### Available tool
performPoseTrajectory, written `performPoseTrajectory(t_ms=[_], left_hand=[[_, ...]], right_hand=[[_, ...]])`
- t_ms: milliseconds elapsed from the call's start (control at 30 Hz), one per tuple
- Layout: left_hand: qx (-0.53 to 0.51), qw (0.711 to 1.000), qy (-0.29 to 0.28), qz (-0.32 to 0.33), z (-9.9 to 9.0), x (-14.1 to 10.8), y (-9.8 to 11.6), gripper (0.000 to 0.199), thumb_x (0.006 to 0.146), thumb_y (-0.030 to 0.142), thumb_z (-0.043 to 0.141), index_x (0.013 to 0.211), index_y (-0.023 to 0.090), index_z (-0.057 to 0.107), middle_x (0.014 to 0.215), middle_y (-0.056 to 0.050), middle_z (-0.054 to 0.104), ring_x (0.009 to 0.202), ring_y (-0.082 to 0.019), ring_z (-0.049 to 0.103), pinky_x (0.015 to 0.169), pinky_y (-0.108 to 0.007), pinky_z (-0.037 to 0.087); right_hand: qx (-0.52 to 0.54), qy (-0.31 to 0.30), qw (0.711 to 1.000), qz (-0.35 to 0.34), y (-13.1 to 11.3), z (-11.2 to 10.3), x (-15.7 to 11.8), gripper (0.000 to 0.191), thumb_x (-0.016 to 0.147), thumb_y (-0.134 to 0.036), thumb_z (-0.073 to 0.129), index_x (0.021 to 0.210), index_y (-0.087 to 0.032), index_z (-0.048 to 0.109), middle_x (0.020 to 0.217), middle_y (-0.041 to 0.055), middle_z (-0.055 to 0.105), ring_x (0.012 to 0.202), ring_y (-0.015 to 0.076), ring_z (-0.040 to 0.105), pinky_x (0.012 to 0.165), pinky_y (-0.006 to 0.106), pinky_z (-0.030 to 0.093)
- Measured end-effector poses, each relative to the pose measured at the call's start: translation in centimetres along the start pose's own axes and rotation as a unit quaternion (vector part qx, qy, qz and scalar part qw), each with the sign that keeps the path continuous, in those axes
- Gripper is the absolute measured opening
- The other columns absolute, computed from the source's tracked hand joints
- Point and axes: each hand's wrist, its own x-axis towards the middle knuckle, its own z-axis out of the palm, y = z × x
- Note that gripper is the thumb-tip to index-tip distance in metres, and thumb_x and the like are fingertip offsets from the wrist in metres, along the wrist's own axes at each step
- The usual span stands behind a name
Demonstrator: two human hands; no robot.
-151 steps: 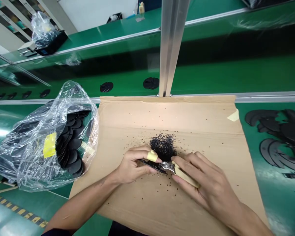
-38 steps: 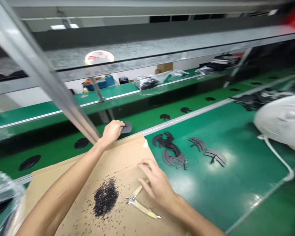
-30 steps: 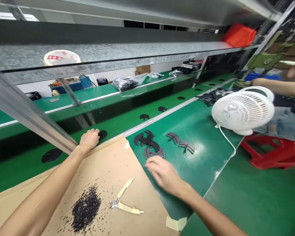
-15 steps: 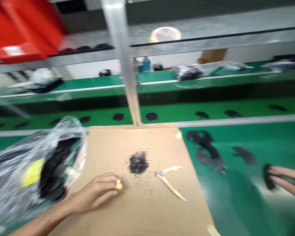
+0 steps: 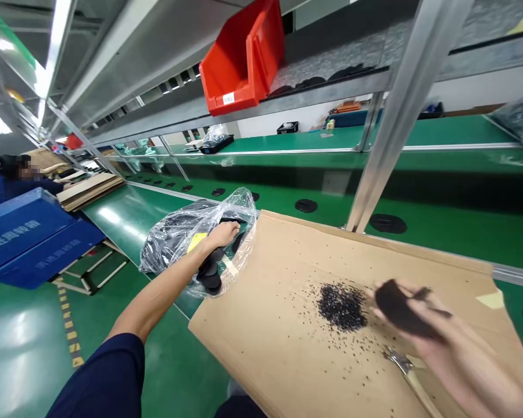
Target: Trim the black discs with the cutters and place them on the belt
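My left hand [image 5: 225, 233] reaches into the clear plastic bag [image 5: 174, 223] at the left; its fingers are curled, and what they hold, if anything, is hidden. Black flat pieces [image 5: 210, 277] lie in the bag beside a yellow label [image 5: 196, 241]. My right hand [image 5: 436, 331], blurred, holds a black flat piece [image 5: 398, 309] above the cardboard [image 5: 283, 342]. Left of it is a pile of small black bits [image 5: 342, 306]. Nippers [image 5: 403, 364] with pale handles lie under and beside the right hand.
A metal post [image 5: 387, 122] rises behind the cardboard. Round black pieces [image 5: 305, 205] line the green belt. A red bin [image 5: 244, 64] hangs above. Blue crates [image 5: 30, 232] and another person [image 5: 21, 174] are at the far left.
The view has swung left. My left hand has gone from the cardboard into the bag. My right hand has come from the right side to over the cardboard with a black piece.
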Motion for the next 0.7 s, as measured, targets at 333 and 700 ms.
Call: performPoseTrajectory(t_ms=[333,700], left_hand=[[-0.083,0.994,-0.071,-0.02,1.3,1.7,0.5,0.033,0.097,0.033,0.062,0.123,0.014,0.06,0.119,-0.01,0.064,0.102,-0.021,0.066,0.088,-0.041,0.059],[-0.283,0.954,0.097,0.006,-1.9,-1.5,4.3,0.048,0.085,0.039,0.067,0.125,0.014,0.058,0.113,-0.01,0.067,0.11,-0.027,0.062,0.098,-0.042,0.05]], right_hand=[[0.223,-0.017,0.899,0.377,1.2,3.3,-4.5,0.053,0.073,-0.06,0.076,0.108,-0.021,0.068,0.119,0.0117,0.072,0.098,0.0293,0.073,0.082,0.037,0.065],[0.225,-0.007,0.889,0.399,-0.4,3.3,-4.8,0.059,0.071,-0.067,0.074,0.104,-0.018,0.069,0.105,0.0113,0.072,0.077,0.023,0.069,0.062,0.033,0.063]])
